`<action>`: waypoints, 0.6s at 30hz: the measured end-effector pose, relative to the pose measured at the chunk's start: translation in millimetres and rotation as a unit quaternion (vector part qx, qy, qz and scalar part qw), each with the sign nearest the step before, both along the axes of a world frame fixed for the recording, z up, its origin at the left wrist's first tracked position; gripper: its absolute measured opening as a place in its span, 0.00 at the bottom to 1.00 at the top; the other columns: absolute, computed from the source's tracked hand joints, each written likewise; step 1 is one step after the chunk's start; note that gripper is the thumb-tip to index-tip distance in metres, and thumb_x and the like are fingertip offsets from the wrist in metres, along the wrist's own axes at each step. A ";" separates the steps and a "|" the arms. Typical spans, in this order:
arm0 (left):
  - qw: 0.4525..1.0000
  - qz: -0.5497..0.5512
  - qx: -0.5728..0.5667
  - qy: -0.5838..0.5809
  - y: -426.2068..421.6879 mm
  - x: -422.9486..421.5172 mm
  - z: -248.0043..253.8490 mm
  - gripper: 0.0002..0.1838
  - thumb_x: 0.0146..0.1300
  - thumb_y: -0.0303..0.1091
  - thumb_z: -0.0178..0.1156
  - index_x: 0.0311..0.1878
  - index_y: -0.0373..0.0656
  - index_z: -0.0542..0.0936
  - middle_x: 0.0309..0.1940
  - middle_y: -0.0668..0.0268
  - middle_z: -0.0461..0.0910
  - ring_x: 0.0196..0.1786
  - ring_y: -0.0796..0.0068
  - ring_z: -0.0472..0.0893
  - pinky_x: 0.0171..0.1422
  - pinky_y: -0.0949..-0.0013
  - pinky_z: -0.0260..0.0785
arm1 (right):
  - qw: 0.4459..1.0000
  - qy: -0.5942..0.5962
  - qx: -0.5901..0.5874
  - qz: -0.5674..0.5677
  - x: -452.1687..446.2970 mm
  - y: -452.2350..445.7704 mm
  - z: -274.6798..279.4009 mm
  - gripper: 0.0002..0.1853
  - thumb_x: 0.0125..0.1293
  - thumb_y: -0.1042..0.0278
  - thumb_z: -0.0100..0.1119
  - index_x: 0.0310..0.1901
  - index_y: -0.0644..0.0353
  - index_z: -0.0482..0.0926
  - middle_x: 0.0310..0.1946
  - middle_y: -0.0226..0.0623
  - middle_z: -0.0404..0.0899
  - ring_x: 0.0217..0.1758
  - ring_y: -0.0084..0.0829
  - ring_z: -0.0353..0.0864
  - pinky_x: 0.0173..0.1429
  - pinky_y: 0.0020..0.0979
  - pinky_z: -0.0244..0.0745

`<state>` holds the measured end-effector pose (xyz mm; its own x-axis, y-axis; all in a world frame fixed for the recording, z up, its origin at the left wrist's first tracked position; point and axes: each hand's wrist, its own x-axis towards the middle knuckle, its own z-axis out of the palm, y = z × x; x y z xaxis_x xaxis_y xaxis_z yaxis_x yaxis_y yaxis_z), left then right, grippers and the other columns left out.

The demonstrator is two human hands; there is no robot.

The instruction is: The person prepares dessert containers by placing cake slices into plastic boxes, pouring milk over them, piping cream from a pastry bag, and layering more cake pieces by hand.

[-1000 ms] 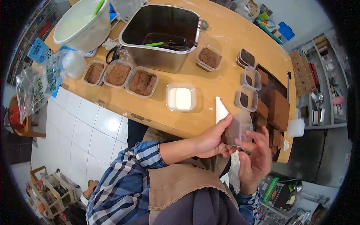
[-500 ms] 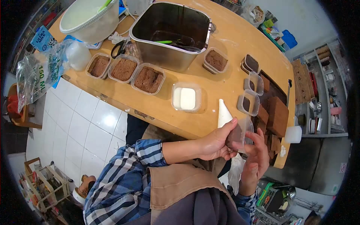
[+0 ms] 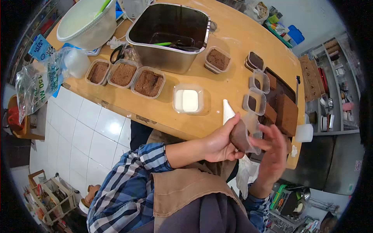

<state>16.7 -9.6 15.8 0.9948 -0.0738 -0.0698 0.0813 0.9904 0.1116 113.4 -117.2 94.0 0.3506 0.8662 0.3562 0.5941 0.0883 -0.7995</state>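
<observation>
My left hand (image 3: 220, 143) is closed around a clear plastic tub (image 3: 253, 126), tilted on its side with its mouth facing right. A brown layer shows in its bottom. At the tub's mouth is my right hand (image 3: 271, 157), its fingers spread and slightly blurred; whether a fingertip touches inside I cannot tell. Behind my left hand lies a white piping bag (image 3: 228, 111), partly hidden. A tub of white cream (image 3: 189, 99) stands to the left. Two clear tubs (image 3: 254, 101) with dark bottoms sit just beyond my right hand.
Brown cake pieces (image 3: 286, 114) lie on a dark tray (image 3: 285, 87) at the right. Three tubs of brown cake (image 3: 147, 82) line the table's near edge. Behind them stand a deep metal pan (image 3: 165, 58) and a white bowl (image 3: 87, 25). Another cake tub (image 3: 217, 59) stands beside the pan.
My left hand has tilted the tub further and shifted it slightly. My right hand's fingers have moved up and spread at its mouth. The whole view has shifted a little.
</observation>
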 end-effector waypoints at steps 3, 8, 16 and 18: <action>0.999 -0.013 -0.050 0.000 3.9 0.7 0.8 0.36 0.57 0.71 0.32 0.48 0.47 0.69 0.30 0.65 0.74 0.19 0.74 0.70 0.15 0.81 0.64 | 1.000 0.000 0.015 -0.026 2.9 -1.2 2.5 0.44 0.60 0.28 0.27 0.56 0.68 0.64 0.33 0.38 0.82 0.55 0.37 0.72 0.69 0.45 0.36; 0.994 -0.044 -0.100 -0.002 4.6 0.9 -0.4 0.37 0.57 0.71 0.32 0.50 0.46 0.69 0.29 0.62 0.74 0.18 0.74 0.69 0.11 0.81 0.61 | 1.000 -0.025 -0.011 0.006 7.7 0.1 -5.0 0.42 0.60 0.30 0.27 0.54 0.67 0.66 0.33 0.37 0.82 0.53 0.37 0.73 0.67 0.47 0.40; 0.996 -0.027 -0.072 -0.033 1.3 -5.2 -2.3 0.38 0.58 0.70 0.30 0.51 0.45 0.68 0.25 0.62 0.74 0.16 0.74 0.71 0.11 0.82 0.60 | 0.989 -0.130 -0.001 0.077 4.3 -1.1 1.6 0.38 0.60 0.31 0.34 0.51 0.62 0.72 0.48 0.42 0.74 0.51 0.41 0.73 0.64 0.51 0.43; 0.996 -0.024 -0.074 -0.034 1.0 -8.5 -3.6 0.38 0.58 0.70 0.30 0.52 0.44 0.68 0.27 0.62 0.75 0.16 0.75 0.72 0.11 0.82 0.61 | 0.981 -0.157 -0.026 0.112 3.1 -2.6 8.1 0.41 0.57 0.29 0.38 0.50 0.65 0.72 0.50 0.43 0.73 0.54 0.39 0.70 0.65 0.52 0.39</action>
<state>8.2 -8.6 12.2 0.9919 -0.1266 0.0132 0.1270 0.9915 -0.0294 116.5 -119.8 102.1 0.0292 0.9287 0.3696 0.7822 0.2090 -0.5869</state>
